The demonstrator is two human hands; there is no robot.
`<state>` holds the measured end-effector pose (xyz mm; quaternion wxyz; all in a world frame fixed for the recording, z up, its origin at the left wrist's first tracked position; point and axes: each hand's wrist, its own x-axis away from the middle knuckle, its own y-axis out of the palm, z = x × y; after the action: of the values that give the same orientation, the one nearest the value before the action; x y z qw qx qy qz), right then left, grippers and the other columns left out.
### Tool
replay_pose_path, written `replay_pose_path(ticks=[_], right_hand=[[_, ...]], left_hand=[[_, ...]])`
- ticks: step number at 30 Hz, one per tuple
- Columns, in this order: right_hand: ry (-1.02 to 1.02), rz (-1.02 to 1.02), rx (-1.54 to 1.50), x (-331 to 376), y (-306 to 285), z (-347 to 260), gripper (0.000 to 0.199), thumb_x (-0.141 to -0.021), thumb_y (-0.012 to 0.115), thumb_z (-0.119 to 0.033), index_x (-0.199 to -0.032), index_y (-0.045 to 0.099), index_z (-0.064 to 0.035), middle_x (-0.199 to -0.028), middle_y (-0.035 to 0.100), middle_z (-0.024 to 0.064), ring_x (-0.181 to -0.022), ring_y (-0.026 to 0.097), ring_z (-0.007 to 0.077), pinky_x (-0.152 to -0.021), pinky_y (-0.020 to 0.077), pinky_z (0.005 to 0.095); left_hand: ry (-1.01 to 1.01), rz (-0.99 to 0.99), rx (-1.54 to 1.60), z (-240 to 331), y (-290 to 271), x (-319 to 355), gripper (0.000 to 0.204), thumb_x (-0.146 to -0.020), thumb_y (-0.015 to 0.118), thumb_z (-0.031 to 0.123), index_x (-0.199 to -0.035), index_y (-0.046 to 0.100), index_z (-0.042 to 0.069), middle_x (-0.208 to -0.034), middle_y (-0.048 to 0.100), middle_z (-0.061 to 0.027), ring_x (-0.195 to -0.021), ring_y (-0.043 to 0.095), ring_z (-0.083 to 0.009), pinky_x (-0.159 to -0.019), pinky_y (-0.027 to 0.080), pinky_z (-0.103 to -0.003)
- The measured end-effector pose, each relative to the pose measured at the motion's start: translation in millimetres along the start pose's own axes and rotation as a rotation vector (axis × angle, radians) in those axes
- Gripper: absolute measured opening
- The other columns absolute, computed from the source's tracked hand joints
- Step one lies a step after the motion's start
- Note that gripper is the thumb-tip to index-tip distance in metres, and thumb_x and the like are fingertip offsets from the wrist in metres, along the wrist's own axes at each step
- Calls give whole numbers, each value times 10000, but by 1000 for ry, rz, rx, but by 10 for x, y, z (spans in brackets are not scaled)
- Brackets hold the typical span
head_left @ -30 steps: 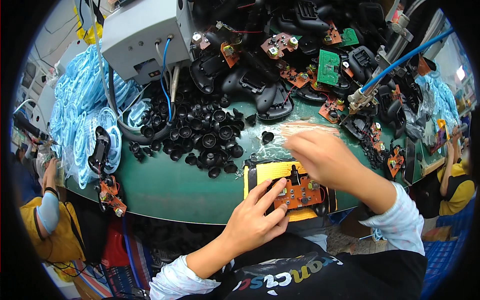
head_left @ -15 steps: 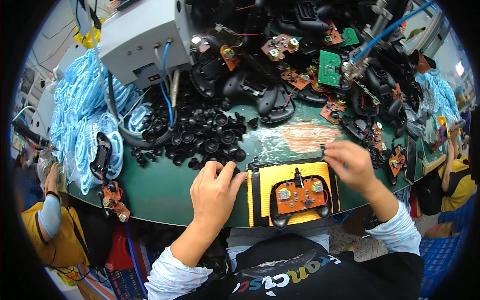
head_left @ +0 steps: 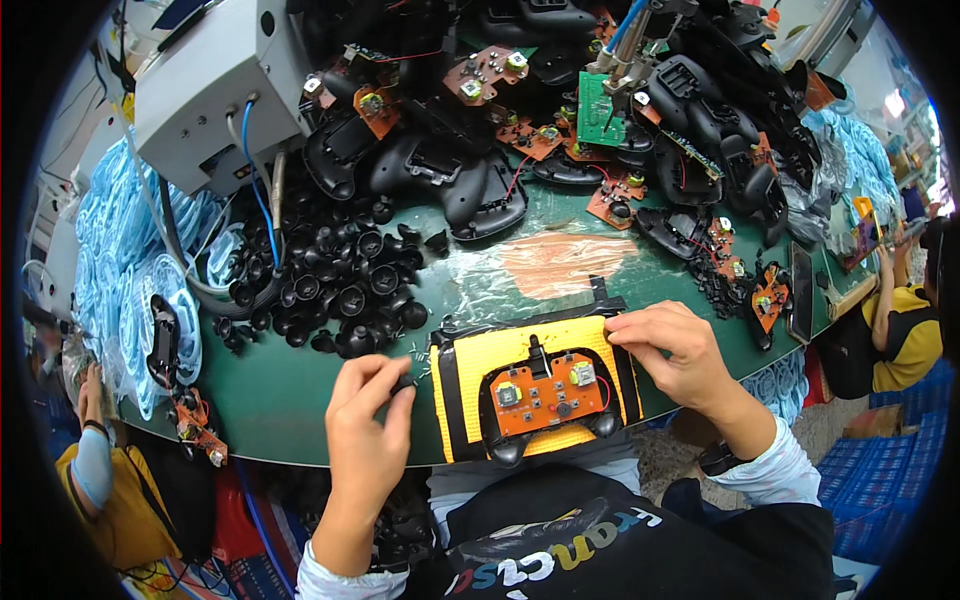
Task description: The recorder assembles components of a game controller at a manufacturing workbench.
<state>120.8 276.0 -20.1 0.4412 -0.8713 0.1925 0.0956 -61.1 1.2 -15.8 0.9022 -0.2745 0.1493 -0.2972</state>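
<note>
A game controller half (head_left: 492, 424) lies on a yellow ribbed pad (head_left: 470, 345) with black bands, its orange circuit board (head_left: 545, 400) facing up. Two white-and-green joystick modules sit on that board. Left of the pad, my left hand (head_left: 368, 420) is raised with thumb and fingers pinched on a small black cap (head_left: 403, 383), mostly covered by the fingertips. My right hand (head_left: 675, 352) is closed at the pad's upper right corner, fingertips by its black edge. Whatever those fingers hold, if anything, is hidden. Loose black thumbstick caps (head_left: 350, 300) are heaped beyond my left hand.
Controller shells (head_left: 450, 185) and orange boards are piled across the far side. A grey machine box (head_left: 215, 100) with a blue cable stands far left, beside bundled light-blue cables (head_left: 165, 290). A metal fixture (head_left: 628, 60) rises at the back. Co-workers sit at both sides.
The whole view has shifted, moving the bench leftward in it. My left hand now pinches a small black cap. My right hand has come down from above the pad's corner to its edge.
</note>
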Motion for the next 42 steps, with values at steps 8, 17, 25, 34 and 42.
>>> replay_pose_path(ticks=[8,17,25,34,42], right_hand=[[-69,115,-88,-28,-61,-111,196,-671,803,9,-833,701,-27,-882,718,102,-770,698,233,-660,554,311],[-187,39,-124,-110,92,-310,211,-671,827,-30,-836,695,-30,-855,700,76,-694,663,210,-585,522,292],[-231,13,-78,-130,92,-314,220,-666,830,-34,-832,686,-19,-864,693,86,-695,658,215,-583,517,292],[-241,-118,-130,-186,19,-290,215,-689,786,-17,-884,695,-18,-934,706,87,-809,678,228,-686,539,325],[-164,-213,-171,-213,-37,-299,220,-704,775,-21,-913,707,-28,-988,713,92,-846,683,248,-732,554,336]], left_hand=[[-132,99,381,9,-79,185,253,-753,743,-82,-1001,713,-40,-1037,658,-123,-899,639,-160,-801,511,-260],[216,13,72,360,275,55,270,-634,853,62,-875,731,80,-898,675,-31,-889,571,-235,-847,427,-361],[252,0,-73,388,442,-24,300,-578,884,110,-834,727,105,-857,665,-1,-896,527,-225,-838,366,-350],[273,-40,-103,393,397,-57,303,-586,883,131,-851,735,113,-870,671,1,-859,532,-219,-831,355,-360],[244,-77,-106,420,380,-46,303,-645,842,103,-935,757,129,-927,666,17,-889,546,-210,-853,351,-367]])
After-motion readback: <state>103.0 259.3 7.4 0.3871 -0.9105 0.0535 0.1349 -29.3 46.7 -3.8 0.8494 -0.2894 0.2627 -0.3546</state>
